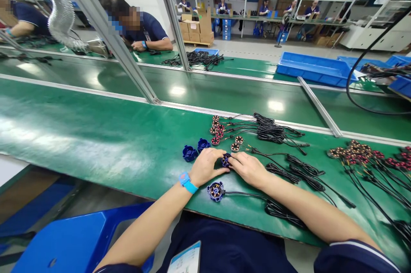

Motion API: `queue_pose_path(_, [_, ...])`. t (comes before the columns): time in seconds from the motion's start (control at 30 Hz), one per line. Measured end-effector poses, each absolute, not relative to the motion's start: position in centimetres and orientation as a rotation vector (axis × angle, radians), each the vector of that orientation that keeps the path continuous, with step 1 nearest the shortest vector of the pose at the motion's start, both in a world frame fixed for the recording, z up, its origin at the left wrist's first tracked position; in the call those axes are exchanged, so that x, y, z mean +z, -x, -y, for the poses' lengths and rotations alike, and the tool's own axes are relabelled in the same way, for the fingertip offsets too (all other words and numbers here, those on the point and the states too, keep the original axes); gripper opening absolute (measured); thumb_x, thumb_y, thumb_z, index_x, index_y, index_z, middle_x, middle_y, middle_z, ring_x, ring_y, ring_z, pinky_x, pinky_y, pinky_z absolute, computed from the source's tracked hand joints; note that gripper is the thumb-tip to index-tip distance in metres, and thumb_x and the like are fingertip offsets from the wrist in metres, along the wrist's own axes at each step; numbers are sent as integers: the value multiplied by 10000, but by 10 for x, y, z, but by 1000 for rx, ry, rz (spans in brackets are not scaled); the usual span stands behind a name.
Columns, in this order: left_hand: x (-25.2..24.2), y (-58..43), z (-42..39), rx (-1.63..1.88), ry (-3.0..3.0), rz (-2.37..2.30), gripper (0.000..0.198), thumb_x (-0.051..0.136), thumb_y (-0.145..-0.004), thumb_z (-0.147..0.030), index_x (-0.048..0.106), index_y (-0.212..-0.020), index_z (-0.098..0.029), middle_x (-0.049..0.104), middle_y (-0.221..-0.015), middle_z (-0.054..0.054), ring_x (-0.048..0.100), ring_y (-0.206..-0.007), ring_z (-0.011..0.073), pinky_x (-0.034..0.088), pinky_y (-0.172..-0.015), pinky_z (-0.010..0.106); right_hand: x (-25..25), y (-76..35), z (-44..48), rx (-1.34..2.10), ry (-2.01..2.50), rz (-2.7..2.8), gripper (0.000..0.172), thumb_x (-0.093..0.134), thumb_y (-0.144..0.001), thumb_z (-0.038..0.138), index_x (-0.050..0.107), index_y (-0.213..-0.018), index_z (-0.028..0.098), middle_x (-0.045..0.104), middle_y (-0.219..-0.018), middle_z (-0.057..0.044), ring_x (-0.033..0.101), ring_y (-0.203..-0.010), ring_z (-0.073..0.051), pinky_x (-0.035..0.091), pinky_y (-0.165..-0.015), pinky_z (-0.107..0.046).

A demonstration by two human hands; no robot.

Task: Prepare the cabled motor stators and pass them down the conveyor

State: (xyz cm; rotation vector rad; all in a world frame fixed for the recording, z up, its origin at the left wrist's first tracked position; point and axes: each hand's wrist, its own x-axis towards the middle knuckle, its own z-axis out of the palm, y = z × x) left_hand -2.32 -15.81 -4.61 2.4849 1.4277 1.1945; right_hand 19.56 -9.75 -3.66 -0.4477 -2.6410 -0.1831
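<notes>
My left hand [206, 166] and my right hand [246, 167] meet over a small dark blue motor part [226, 160] on the green bench [96, 144], both pinching it with curled fingers. A blue band is on my left wrist. Just in front of the hands lies an assembled blue motor [215, 191] with a black lead running right. Two loose blue housings [195, 149] sit left of my left hand. Several copper-wound stators [221, 134] with black leads lie just beyond the hands.
Black cable bundles [272, 132] trail right. More wound stators [356, 152] sit far right. A conveyor belt [224, 93] runs behind, with blue trays [314, 69] beyond. Other people work across the line. A blue stool [73, 243] stands lower left.
</notes>
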Motion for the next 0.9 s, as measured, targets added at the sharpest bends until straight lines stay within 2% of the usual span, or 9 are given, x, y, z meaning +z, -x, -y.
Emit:
queue_pose_path(0.23, [-30,19,162,1041,-2866,-1415,270,642,-953,-286,550,-1173,-159,713,-1047,73,641,-962,218,490,-866,355,-35,-191,101,-207,478,2624,223,501,-1007,250,615,-1147,119,686,-1015,-115,627,-876,-209,577,-737,-322])
queue_pose_path(0.33, [-33,17,160,943,-2948,-1457,175,561,-982,-237,567,-1146,-179,709,-1106,51,638,-1004,212,475,-882,348,-41,-188,100,-123,563,2597,164,574,-962,251,614,-1084,149,685,-1023,-92,627,-897,-207,571,-776,-320])
queue_pose_path(0.4, [-39,17,156,919,-3045,-1474,169,502,-989,-198,573,-1142,-196,706,-1141,32,636,-1029,207,459,-906,351,-47,-187,99,-4,633,2561,199,630,-908,250,593,-1085,166,679,-1042,-85,628,-936,-215,566,-813,-324])
queue_pose_path(0.5, [-48,15,149,932,-3180,-1476,228,454,-962,-138,575,-1146,-202,709,-1111,21,633,-1018,194,432,-951,345,-58,-185,98,137,744,2500,284,662,-820,245,557,-1075,174,671,-992,-83,638,-909,-237,568,-791,-345])
queue_pose_path(0.6, [-51,13,141,845,-3297,-1423,283,497,-908,-129,564,-1176,-190,695,-1072,34,624,-988,202,432,-954,344,-66,-182,95,200,781,2458,301,628,-780,245,529,-1058,183,664,-977,-90,647,-891,-255,570,-786,-366])
queue_pose_path(0.77, [-51,9,133,651,-3187,-1475,384,578,-791,-86,542,-1155,-201,648,-999,27,592,-873,201,473,-829,335,-69,-181,91,288,725,2412,402,583,-765,242,475,-1148,184,654,-1052,-118,654,-955,-266,564,-845,-381])
queue_pose_path(0.9, [-60,9,128,785,-3180,-1514,406,545,-748,-64,544,-1128,-206,645,-914,14,583,-786,188,469,-742,322,-75,-181,86,399,713,2370,472,586,-714,223,462,-1168,186,658,-1079,-123,661,-996,-266,563,-874,-380])
